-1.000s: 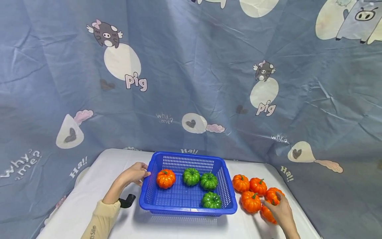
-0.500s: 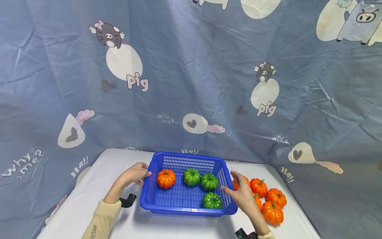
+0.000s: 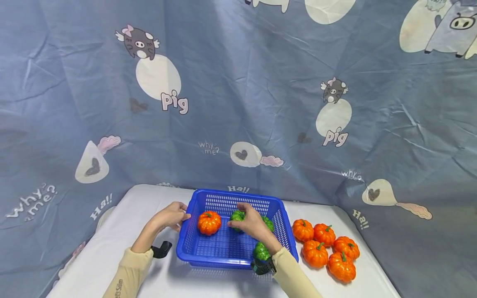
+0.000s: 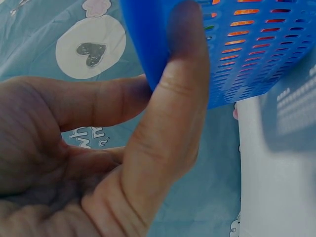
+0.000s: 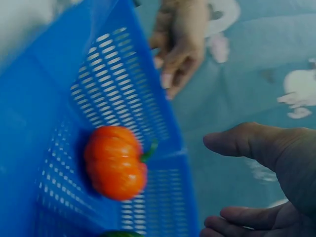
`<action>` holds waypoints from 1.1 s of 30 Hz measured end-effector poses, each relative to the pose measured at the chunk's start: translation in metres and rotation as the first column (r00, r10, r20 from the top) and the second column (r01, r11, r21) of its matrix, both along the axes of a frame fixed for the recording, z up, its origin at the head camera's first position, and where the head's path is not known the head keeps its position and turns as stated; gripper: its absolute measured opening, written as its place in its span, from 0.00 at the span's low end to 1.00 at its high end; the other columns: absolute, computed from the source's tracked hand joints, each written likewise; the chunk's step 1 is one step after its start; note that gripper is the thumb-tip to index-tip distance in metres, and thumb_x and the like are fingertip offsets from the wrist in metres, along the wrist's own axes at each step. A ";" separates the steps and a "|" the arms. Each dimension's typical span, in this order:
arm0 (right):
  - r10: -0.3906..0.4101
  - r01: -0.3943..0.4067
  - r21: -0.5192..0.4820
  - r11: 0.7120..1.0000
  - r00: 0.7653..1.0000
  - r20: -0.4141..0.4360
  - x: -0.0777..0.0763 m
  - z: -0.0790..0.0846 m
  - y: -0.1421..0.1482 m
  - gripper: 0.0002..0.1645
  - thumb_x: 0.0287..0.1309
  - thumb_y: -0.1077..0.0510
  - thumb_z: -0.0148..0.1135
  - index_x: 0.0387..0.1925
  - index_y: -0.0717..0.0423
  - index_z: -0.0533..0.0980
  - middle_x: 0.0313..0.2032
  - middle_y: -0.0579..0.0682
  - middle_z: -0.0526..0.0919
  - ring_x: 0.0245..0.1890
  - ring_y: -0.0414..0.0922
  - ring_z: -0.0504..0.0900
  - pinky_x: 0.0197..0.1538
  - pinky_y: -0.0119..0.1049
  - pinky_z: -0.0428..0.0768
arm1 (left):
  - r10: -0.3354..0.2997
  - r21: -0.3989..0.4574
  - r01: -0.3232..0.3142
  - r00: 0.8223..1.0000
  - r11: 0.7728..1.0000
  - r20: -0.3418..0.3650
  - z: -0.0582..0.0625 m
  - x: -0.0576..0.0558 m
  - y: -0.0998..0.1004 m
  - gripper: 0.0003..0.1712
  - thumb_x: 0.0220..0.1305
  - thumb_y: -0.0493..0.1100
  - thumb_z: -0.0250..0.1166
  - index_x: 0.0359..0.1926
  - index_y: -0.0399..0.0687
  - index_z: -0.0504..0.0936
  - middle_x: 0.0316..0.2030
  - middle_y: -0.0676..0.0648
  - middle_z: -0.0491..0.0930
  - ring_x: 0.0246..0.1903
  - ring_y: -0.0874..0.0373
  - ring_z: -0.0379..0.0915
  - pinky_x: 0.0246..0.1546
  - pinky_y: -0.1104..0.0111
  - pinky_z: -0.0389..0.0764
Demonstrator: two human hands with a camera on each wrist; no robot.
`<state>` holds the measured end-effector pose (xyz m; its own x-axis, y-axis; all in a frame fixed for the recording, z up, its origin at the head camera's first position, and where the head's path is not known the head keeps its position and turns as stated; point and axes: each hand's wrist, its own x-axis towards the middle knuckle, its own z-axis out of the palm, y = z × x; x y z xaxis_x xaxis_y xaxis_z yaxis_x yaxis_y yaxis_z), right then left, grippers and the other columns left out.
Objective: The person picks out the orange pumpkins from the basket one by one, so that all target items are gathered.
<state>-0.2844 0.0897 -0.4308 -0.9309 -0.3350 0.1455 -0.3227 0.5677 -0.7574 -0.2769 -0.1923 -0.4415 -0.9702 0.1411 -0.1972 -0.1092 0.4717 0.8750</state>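
Observation:
A blue plastic basket (image 3: 208,261) with slotted walls stands in the middle of the table. My left hand (image 3: 170,216) pinches its left rim between thumb and finger, as the left wrist view also shows. Over the basket is my right hand (image 3: 250,221), its thumb and fingers spread apart with nothing between them. Inside lies an orange toy pumpkin (image 3: 209,223), left of that hand. Beneath the hand is a green toy pumpkin (image 3: 236,216), partly covered; another green pumpkin (image 3: 268,224) and a front green pumpkin (image 3: 261,251) are partly hidden by the wrist and its strap.
Several orange pumpkins (image 3: 315,253) sit in a cluster on the white table (image 3: 156,281), just right of the basket. A blue-grey cloth (image 3: 208,95) printed with cartoon pigs hangs behind the table and down its sides.
My right hand has moved left from the orange pumpkins at the right, across the basket's right rim, to above its inside. My left hand stays on the left rim.

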 end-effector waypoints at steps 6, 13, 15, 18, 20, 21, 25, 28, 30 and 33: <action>0.063 -0.067 0.050 0.997 0.996 0.067 -0.023 -0.014 -0.031 0.41 0.41 0.56 0.74 0.57 0.70 0.71 0.56 0.64 0.78 0.58 0.58 0.76 0.62 0.50 0.74 | 0.021 0.011 -0.021 1.000 1.000 0.018 -0.003 -0.002 0.002 0.16 0.67 0.32 0.55 0.51 0.23 0.68 0.33 0.38 0.77 0.27 0.53 0.79 0.27 0.60 0.86; 0.091 -0.099 0.036 0.994 0.980 0.174 -0.039 -0.024 -0.054 0.43 0.39 0.57 0.75 0.57 0.72 0.70 0.56 0.67 0.77 0.58 0.60 0.75 0.61 0.51 0.74 | 0.031 0.009 -0.032 0.999 0.999 0.016 -0.003 -0.002 0.002 0.15 0.67 0.32 0.55 0.50 0.23 0.68 0.32 0.38 0.77 0.27 0.54 0.79 0.26 0.60 0.86; 0.101 -0.111 0.045 0.993 0.978 0.181 -0.044 -0.029 -0.061 0.43 0.39 0.57 0.76 0.57 0.72 0.70 0.54 0.66 0.77 0.55 0.59 0.77 0.59 0.50 0.76 | 0.032 0.015 -0.032 0.999 0.999 0.019 -0.002 -0.002 0.001 0.15 0.66 0.32 0.55 0.50 0.23 0.68 0.32 0.38 0.77 0.26 0.54 0.79 0.26 0.60 0.86; 0.124 -0.141 0.088 0.986 0.977 0.175 -0.048 -0.036 -0.068 0.39 0.38 0.59 0.76 0.53 0.71 0.72 0.47 0.62 0.81 0.47 0.53 0.79 0.53 0.45 0.79 | 0.026 0.028 -0.027 0.999 0.999 0.024 -0.003 -0.002 0.000 0.14 0.66 0.32 0.54 0.49 0.24 0.68 0.32 0.39 0.77 0.26 0.54 0.79 0.26 0.61 0.86; 0.135 -0.155 0.128 0.980 0.979 0.156 -0.050 -0.042 -0.071 0.34 0.37 0.60 0.77 0.48 0.69 0.74 0.39 0.57 0.82 0.39 0.48 0.79 0.47 0.40 0.79 | 0.024 0.031 -0.025 0.999 0.999 0.024 -0.004 -0.002 0.000 0.14 0.66 0.32 0.54 0.49 0.24 0.68 0.32 0.39 0.77 0.26 0.54 0.79 0.26 0.61 0.86; 0.138 -0.160 0.149 0.976 0.980 0.146 -0.050 -0.044 -0.071 0.31 0.36 0.60 0.77 0.45 0.67 0.75 0.36 0.54 0.81 0.35 0.45 0.77 0.43 0.37 0.79 | 0.022 0.026 -0.022 1.000 0.999 0.022 -0.004 -0.002 0.000 0.14 0.67 0.32 0.54 0.49 0.24 0.68 0.32 0.39 0.77 0.26 0.54 0.79 0.26 0.61 0.86; 0.139 -0.161 0.174 0.972 0.982 0.130 -0.050 -0.048 -0.072 0.24 0.35 0.61 0.77 0.38 0.63 0.77 0.28 0.47 0.78 0.28 0.40 0.73 0.36 0.32 0.75 | 0.027 0.018 -0.027 1.000 0.999 0.013 -0.004 -0.002 0.000 0.14 0.67 0.32 0.54 0.49 0.24 0.68 0.32 0.38 0.77 0.26 0.54 0.79 0.26 0.61 0.86; 0.126 -0.148 0.180 0.973 0.984 0.126 -0.050 -0.048 -0.071 0.22 0.35 0.60 0.78 0.35 0.62 0.78 0.26 0.45 0.78 0.27 0.40 0.73 0.35 0.32 0.75 | 0.033 0.013 -0.033 0.999 0.999 0.013 -0.004 -0.002 0.000 0.14 0.67 0.32 0.55 0.49 0.24 0.68 0.32 0.38 0.77 0.26 0.54 0.79 0.26 0.61 0.86; 0.109 -0.132 0.182 0.974 0.986 0.128 -0.049 -0.046 -0.070 0.22 0.35 0.58 0.78 0.34 0.61 0.78 0.26 0.45 0.78 0.27 0.41 0.73 0.34 0.32 0.75 | 0.036 0.008 -0.036 0.999 0.999 0.014 -0.003 -0.002 0.001 0.14 0.67 0.32 0.55 0.49 0.24 0.68 0.32 0.38 0.77 0.26 0.54 0.79 0.26 0.60 0.86; 0.084 -0.106 0.163 0.981 0.988 0.133 -0.045 -0.039 -0.066 0.23 0.35 0.55 0.77 0.35 0.60 0.78 0.27 0.45 0.79 0.27 0.40 0.74 0.33 0.32 0.75 | 0.040 0.008 -0.040 0.999 0.999 0.015 -0.004 -0.002 0.001 0.14 0.67 0.32 0.55 0.48 0.24 0.69 0.32 0.38 0.77 0.27 0.54 0.79 0.26 0.60 0.86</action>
<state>-0.3299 0.0241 -0.4698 -0.9008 -0.4327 -0.0360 -0.2906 0.6624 -0.6905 -0.2789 -0.1914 -0.4451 -0.9721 0.1041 -0.2103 -0.1405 0.4596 0.8769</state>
